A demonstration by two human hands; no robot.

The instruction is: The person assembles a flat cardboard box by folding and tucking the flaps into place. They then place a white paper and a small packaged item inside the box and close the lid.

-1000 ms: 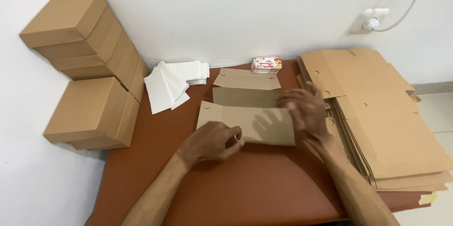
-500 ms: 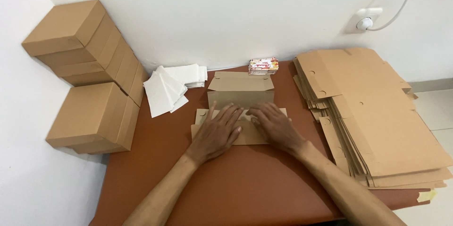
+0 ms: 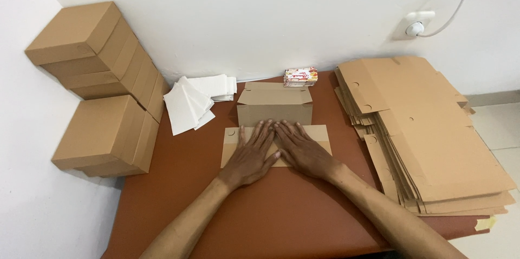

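A flat brown cardboard box blank [image 3: 320, 133] lies on the reddish-brown table [image 3: 260, 221], with its far panel [image 3: 274, 108] folded upright. My left hand [image 3: 252, 153] presses flat on the lying part, fingers spread toward the upright panel. My right hand [image 3: 302, 151] lies flat beside it, fingers spread, touching the left hand at the fingertips. Neither hand grips anything.
A tall pile of flat cardboard blanks [image 3: 428, 129] fills the table's right side. Folded white papers [image 3: 192, 102] lie at the back left, a small printed packet [image 3: 300, 76] at the back. Several closed cardboard boxes [image 3: 103, 91] are stacked against the left wall. A wall socket [image 3: 414, 26] has a cable.
Both hands moved from the blank's sides to its middle and now press flat together. The far panel stands folded up behind them.
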